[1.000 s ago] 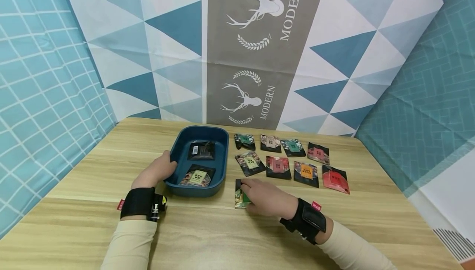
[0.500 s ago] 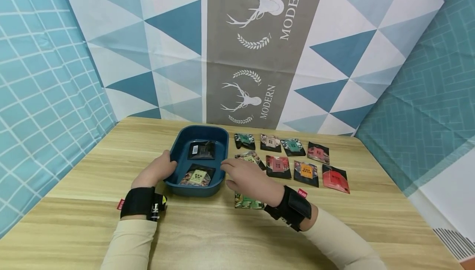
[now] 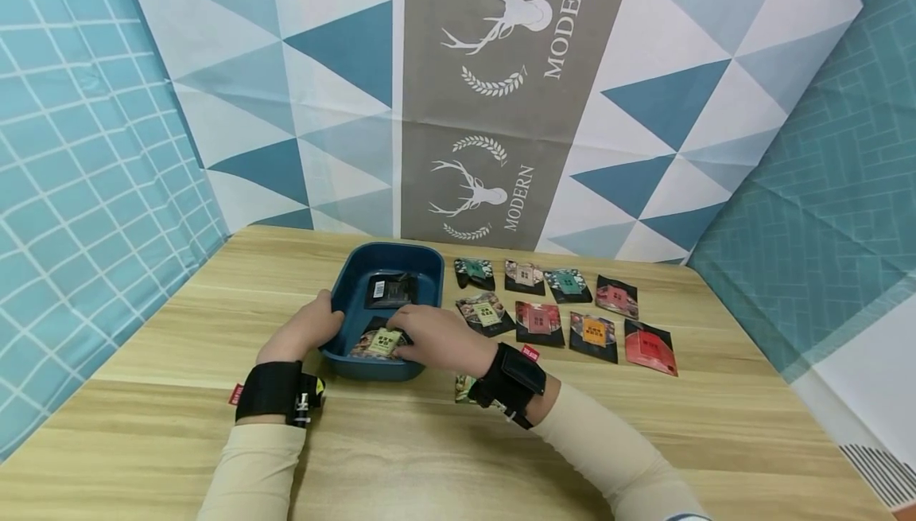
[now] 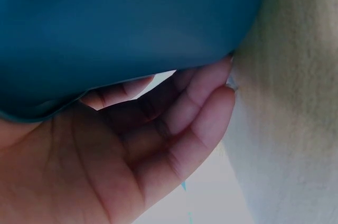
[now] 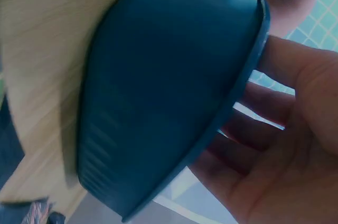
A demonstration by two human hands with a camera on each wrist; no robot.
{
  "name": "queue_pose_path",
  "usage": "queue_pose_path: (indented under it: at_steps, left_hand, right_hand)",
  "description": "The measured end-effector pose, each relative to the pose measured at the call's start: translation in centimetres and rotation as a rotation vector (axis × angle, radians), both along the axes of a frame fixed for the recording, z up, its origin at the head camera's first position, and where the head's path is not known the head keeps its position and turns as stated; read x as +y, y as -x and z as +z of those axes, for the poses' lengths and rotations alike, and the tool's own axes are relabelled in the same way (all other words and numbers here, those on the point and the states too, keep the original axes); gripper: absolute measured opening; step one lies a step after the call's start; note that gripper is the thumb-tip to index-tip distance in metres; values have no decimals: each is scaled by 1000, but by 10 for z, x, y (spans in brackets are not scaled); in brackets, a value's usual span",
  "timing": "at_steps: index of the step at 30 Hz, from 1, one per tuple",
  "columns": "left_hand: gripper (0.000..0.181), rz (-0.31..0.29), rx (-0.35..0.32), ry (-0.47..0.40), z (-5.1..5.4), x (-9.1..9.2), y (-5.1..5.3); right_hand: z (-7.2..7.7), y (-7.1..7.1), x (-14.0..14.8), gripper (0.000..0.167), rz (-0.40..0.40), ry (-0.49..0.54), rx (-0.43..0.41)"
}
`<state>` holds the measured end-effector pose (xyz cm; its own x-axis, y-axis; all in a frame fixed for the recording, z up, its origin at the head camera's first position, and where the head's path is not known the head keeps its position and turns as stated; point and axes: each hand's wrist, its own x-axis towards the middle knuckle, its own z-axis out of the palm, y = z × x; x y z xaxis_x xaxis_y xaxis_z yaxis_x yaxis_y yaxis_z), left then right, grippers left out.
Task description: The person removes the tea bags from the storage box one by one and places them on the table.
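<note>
In the head view a dark blue oval-cornered tub (image 3: pixel 432 290) stands on the table. My left hand (image 3: pixel 309 328) grips its left rim, fingers bent against the outer wall (image 4: pixel 132 18) in the left wrist view. My right hand (image 3: pixel 444 338) reaches over the right rim, its thumb and fingertips apart beside a small food packet (image 3: pixel 385 344) with a pale green label. A second packet (image 3: pixel 390 290) lies dark back up, farther inside. In the right wrist view the fingers (image 5: pixel 248 129) pass over the rim and their tips are hidden.
Several flat packets lie in rows right of the tub, among them a red one (image 3: pixel 650 346), an orange-labelled one (image 3: pixel 593 336) and a pale green one (image 3: pixel 487 312). A green packet (image 3: pixel 463 388) is partly hidden beneath my right wrist. A patterned cloth wall (image 3: pixel 343 147) rises behind.
My right hand has left the green packet on the table and moved left over the tub's rim, down to the packet inside. My left hand has stayed on the tub.
</note>
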<state>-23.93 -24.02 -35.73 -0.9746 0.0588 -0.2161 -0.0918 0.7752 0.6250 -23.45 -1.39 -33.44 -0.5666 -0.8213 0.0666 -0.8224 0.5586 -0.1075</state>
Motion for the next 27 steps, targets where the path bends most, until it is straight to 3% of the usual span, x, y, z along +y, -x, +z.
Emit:
queue_pose_path:
  at_steps: [5,11,19,27]
  left_hand:
    - [58,-14,-3,10,1,-2,0]
    - [58,-21,-13,6,-1,-1,1]
    - [54,-12,-3,-6,-2,0,2]
    - [54,-15,6,4,-4,-1,3]
  right_hand:
    - [-3,12,-15,37,13,-51,-132]
    - [-8,24,-27,42,33,-131,-234]
    - [-12,30,-41,48,6,-266,-278]
    - [-15,33,-46,53,-39,-290,-340]
